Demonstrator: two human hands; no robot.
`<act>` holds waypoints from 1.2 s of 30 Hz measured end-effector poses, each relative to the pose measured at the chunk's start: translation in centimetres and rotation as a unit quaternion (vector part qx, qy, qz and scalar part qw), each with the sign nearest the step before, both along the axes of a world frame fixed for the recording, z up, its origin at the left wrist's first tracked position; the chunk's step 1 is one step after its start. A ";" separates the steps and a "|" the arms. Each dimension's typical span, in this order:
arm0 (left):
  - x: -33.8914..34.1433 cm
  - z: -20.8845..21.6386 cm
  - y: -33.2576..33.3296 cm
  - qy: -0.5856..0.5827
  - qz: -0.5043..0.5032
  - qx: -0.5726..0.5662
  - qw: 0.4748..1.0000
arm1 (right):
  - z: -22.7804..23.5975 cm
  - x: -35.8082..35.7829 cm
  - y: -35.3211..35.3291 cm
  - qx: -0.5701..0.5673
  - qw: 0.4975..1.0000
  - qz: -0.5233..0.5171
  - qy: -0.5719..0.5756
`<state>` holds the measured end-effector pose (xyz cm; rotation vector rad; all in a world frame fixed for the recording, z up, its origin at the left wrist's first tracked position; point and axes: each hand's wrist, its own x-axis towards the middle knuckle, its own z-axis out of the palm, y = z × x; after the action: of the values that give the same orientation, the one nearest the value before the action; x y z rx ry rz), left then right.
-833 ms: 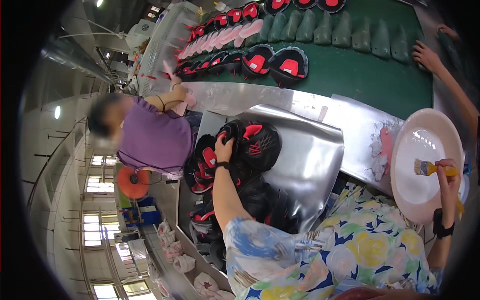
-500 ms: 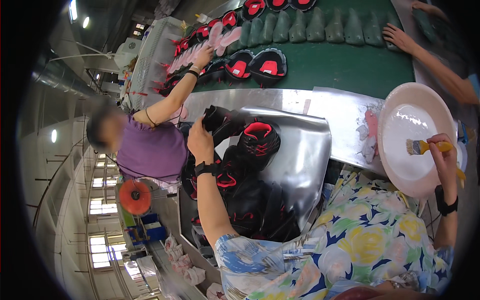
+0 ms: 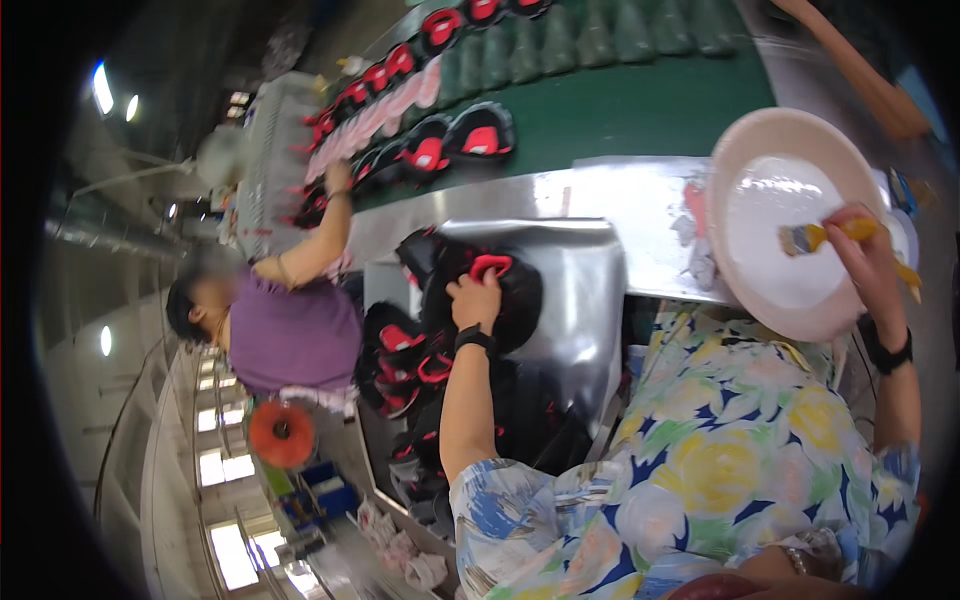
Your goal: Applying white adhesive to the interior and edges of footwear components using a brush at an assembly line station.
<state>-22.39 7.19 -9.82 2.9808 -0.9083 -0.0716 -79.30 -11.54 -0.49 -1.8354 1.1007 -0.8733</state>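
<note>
My left hand point(image 3: 474, 298) has its fingers closed at the red-lined collar of a black shoe upper point(image 3: 517, 306), on top of a heap. More black and red uppers point(image 3: 396, 345) lie below and beside it in the metal tray point(image 3: 580, 262). In my right hand point(image 3: 862, 252) is a yellow-handled paintbrush point(image 3: 812, 239). Its bristles hang over a pale pink basin point(image 3: 728, 160) holding white liquid point(image 3: 765, 235). Motion blurs both hands a little.
A green conveyor belt point(image 3: 610, 110) carries black and red uppers point(image 3: 478, 133), dark green shoe lasts point(image 3: 580, 45) and pink insole-shaped pieces point(image 3: 375, 115). A co-worker in purple point(image 3: 295, 330) reaches over it at the left. Another person's arm point(image 3: 860, 75) shows at the far right.
My left hand has moved right and down from a dark upper at the tray's far left to the red-collared one. My right hand still holds the brush over the basin. The view has shifted.
</note>
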 end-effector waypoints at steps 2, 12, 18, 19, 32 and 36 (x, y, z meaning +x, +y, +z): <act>2.8 -2.8 -0.9 0.097 0.077 -0.032 0.992 | 0.1 1.9 -0.8 -0.040 0.999 0.021 0.023; -4.3 5.6 -8.6 0.396 -0.413 -0.274 0.773 | -3.9 6.7 -3.2 0.043 0.986 0.151 0.051; -9.1 10.4 -12.4 0.478 -0.342 -0.281 0.758 | -5.9 3.5 -4.5 -0.086 0.937 0.232 0.247; -9.3 10.4 -12.3 0.501 -0.338 -0.286 0.743 | -4.4 2.8 -5.1 -0.082 0.952 0.200 0.217; -15.9 7.8 -21.4 0.897 -0.244 -0.156 0.335 | 5.3 1.2 -7.2 -0.148 0.980 0.095 -0.090; -16.9 6.5 -21.9 0.810 -0.327 -0.237 0.425 | 4.9 0.8 -6.3 -0.134 0.987 -0.009 -0.086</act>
<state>-39.28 -14.70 -3.28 0.7119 -1.0628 -1.7707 -78.48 -17.85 4.43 -1.9243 0.9294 -1.2148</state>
